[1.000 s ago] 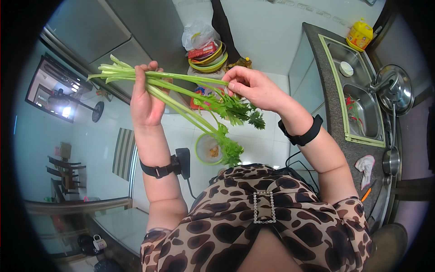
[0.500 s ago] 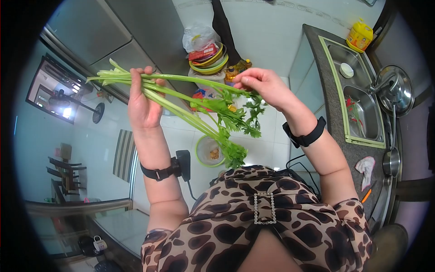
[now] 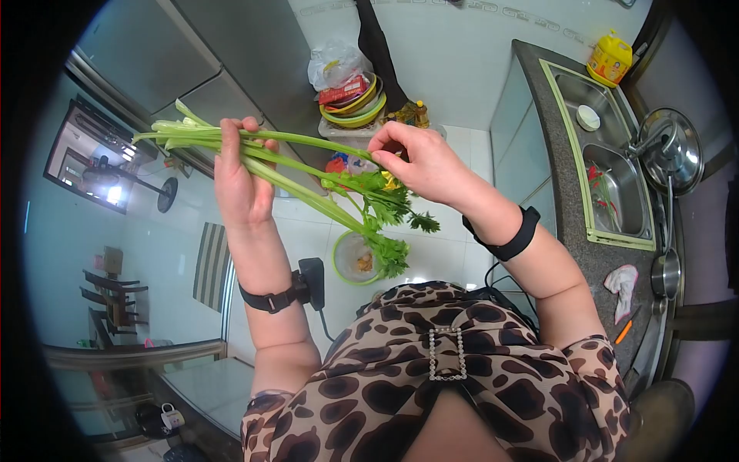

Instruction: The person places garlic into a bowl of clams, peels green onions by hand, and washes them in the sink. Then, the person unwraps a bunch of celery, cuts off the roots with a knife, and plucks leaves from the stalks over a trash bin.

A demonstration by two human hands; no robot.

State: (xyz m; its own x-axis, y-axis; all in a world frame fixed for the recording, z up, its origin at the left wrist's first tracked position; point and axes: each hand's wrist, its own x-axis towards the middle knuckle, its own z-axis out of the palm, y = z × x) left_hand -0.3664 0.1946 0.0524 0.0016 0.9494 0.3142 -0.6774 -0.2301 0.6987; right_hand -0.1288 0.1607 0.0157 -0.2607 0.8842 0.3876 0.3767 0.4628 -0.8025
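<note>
A bunch of celery (image 3: 308,190) stretches across the middle of the view, its pale stalk ends at the left and its leaves at the lower right. My left hand (image 3: 245,173) is wrapped round the stalks near their base. At the leafy end, my right hand (image 3: 419,160) pinches the uppermost stalk between thumb and fingers. Part of that stalk's leaves is hidden behind the right hand. Below the hanging leaves, a bin with a green rim (image 3: 336,262) stands on the floor with some brownish scraps inside.
On the right runs a counter with a double sink (image 3: 593,100), holding a white bowl (image 3: 588,118) and some red and green vegetables (image 3: 603,192). A yellow jug (image 3: 610,59), a cloth (image 3: 620,292) and an orange-handled knife (image 3: 623,332) lie around it. Stacked basins (image 3: 354,115) stand by the fridge (image 3: 223,69).
My right hand has moved left and slightly down along the celery, and covers more of the upper leaves. The left hand has shifted slightly left with the bunch.
</note>
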